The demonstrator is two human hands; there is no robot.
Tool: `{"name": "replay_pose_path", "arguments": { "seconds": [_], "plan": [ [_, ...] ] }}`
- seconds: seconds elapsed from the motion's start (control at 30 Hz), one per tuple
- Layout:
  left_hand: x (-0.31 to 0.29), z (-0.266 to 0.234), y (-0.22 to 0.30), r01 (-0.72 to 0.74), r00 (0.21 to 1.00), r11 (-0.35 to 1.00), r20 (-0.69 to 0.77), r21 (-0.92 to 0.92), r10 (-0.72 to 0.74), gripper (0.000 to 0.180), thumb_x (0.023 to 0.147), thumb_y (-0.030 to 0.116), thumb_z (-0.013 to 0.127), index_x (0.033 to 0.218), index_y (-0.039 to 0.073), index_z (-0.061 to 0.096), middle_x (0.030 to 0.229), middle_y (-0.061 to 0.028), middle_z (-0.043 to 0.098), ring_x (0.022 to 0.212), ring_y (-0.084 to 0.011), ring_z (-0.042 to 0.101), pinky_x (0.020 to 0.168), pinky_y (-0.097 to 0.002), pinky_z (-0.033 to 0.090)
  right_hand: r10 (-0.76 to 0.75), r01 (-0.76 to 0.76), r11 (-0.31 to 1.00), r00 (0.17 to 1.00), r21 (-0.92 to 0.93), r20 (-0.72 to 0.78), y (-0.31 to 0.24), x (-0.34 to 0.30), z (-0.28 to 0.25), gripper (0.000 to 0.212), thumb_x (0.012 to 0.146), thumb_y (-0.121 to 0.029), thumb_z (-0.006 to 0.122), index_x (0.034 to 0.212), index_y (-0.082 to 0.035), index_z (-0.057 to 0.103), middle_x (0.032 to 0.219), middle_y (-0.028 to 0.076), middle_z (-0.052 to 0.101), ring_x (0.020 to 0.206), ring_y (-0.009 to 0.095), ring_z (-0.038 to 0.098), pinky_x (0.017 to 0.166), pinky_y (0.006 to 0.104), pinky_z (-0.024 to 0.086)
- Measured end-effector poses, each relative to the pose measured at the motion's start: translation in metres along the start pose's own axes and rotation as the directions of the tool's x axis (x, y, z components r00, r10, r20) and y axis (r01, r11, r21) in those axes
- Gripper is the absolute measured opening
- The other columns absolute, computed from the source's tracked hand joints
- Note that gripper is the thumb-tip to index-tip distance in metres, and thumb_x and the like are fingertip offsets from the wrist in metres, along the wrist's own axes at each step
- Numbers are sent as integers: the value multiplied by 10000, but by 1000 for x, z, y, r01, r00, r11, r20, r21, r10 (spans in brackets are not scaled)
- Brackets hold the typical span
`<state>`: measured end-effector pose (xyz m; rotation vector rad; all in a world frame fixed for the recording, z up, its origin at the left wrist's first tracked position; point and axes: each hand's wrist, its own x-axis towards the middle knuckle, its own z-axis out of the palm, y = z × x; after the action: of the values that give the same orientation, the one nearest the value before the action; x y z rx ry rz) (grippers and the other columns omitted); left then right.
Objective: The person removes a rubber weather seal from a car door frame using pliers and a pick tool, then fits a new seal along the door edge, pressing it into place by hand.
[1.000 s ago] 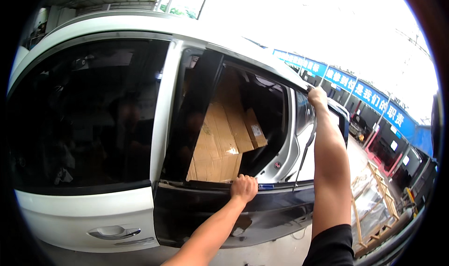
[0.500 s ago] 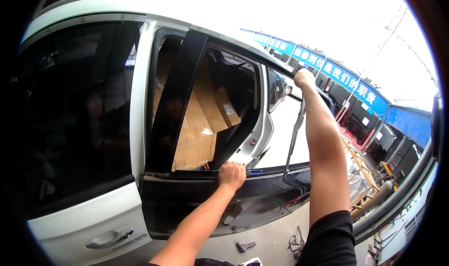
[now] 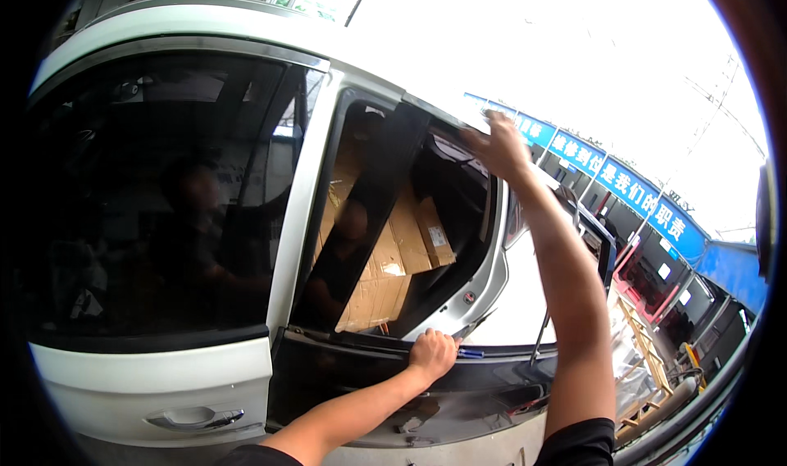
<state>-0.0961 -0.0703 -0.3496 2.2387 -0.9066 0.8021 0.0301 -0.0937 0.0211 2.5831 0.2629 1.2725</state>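
Observation:
A black rear car door (image 3: 393, 413) stands in front of me, its window frame reaching up to the right. My left hand (image 3: 434, 356) is closed at the window sill, around a tool with a blue handle (image 3: 471, 354) that sticks out on its right side. The tool's other end is hidden. My right hand (image 3: 502, 148) is raised at the upper window frame, slightly blurred, with fingers apart. A dark pillar strip (image 3: 373, 212) slants up through the window opening.
Cardboard boxes (image 3: 389, 257) lie inside the car behind the opening. To the left is the white front door (image 3: 156, 376) with dark glass. A wiper arm (image 3: 541, 335) shows beyond the frame. At the right are a wooden frame (image 3: 643, 347) and a workshop with a blue sign (image 3: 623, 179).
My right hand has slid leftward along the upper frame from its rear corner, and its fingers have spread. My left hand stays at the sill with the tool. The view has shifted left.

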Motion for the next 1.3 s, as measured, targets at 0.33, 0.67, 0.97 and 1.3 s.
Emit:
{"name": "replay_pose_path", "arguments": {
  "seconds": [0.33,0.67,0.97,1.3],
  "plan": [
    [2,1,5,-26,999,999,46,23,25,387,911,381,563,738,59,690,715,-104,660,729,-246,627,603,-356,506,-214,243,960,958,143,-192,-84,54,52,358,916,-308,591,929,45,650,996,239,616,1008,401,594,869,469,504],
    [10,1,-5,1,999,991,45,135,-7,397,906,377,574,712,53,693,712,-120,656,702,-270,631,592,-382,512,-155,240,911,953,336,-261,-96,60,46,359,849,-327,671,888,29,680,1017,204,627,1051,373,555,880,462,481],
    [21,19,-14,80,996,990,-46,120,-75,381,895,341,590,666,47,666,661,-128,646,670,-280,635,568,-389,524,-124,297,847,917,440,-380,-97,67,65,326,758,-306,720,824,13,692,901,196,638,942,373,537,893,429,436],
    [40,34,-33,154,982,971,-141,181,-130,366,881,331,611,659,43,660,658,-121,635,677,-277,624,573,-398,514,-100,280,837,923,471,-371,-118,81,71,401,752,-342,742,786,46,646,933,225,621,962,385,537,861,456,467]
  ]
}}
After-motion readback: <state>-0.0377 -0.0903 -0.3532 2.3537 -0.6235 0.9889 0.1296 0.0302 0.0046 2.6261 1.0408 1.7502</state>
